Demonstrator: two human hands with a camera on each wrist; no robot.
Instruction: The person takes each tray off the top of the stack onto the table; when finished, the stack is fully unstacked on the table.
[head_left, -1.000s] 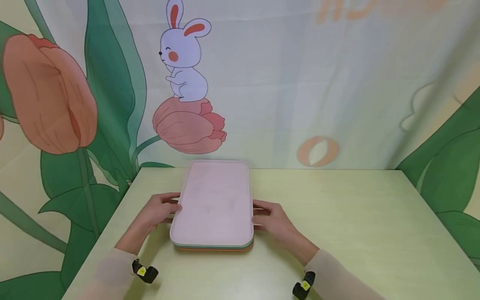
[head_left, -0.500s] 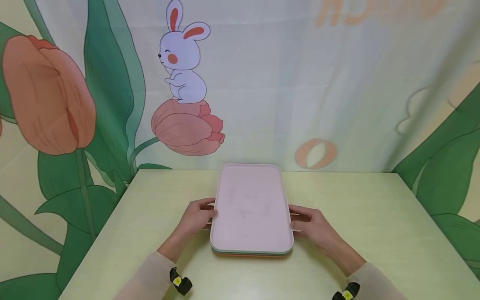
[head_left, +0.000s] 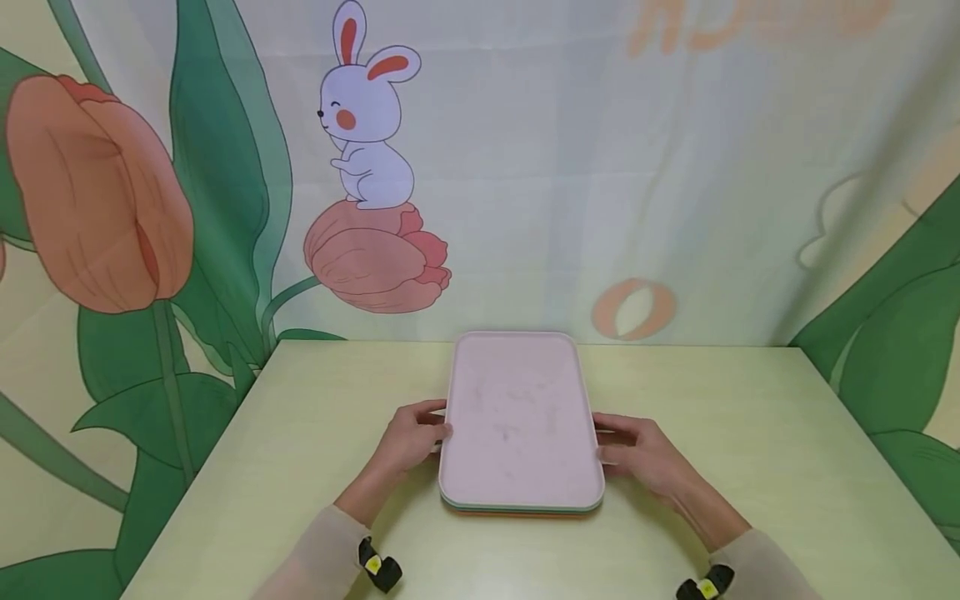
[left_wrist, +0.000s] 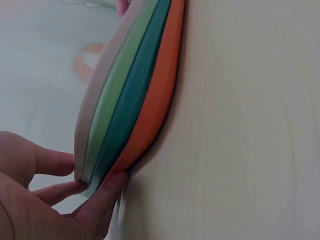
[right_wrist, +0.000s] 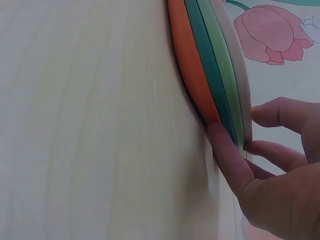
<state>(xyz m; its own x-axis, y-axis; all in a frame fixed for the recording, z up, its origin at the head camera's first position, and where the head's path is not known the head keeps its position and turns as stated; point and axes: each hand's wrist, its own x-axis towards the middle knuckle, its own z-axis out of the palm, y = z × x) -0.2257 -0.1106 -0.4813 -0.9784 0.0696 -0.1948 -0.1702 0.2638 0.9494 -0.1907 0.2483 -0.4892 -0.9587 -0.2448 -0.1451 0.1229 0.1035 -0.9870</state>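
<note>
Head view: a stack of trays [head_left: 521, 417] was found near the middle of the surface [head_left: 712, 408], its far end close to the backdrop [head_left: 525, 167]. The left hand [head_left: 408, 437] and right hand [head_left: 641, 450] gripped its opposite long sides. The top tray, pink, hid most of those beneath and some fingertips. The backdrop carried a printed rabbit [head_left: 367, 142] on a pink flower [head_left: 378, 258], a large orange tulip [head_left: 101, 200] and an orange oval [head_left: 634, 308]. Light sleeves [head_left: 315, 554] and black wrist devices [head_left: 382, 568] occupied the near side.

Left wrist view: the stack's edge showed pink, light green, teal and orange layers, the orange one nearest the surface. The left fingers [left_wrist: 54, 164] were closed about this edge, one against the pink rim and another against the orange side. Part of the orange oval showed behind.

Right wrist view: the right fingers [right_wrist: 232, 160] clasped the opposite edge likewise, covering the near ends of the layers. The pink flower appeared beyond, on the backdrop.
</note>
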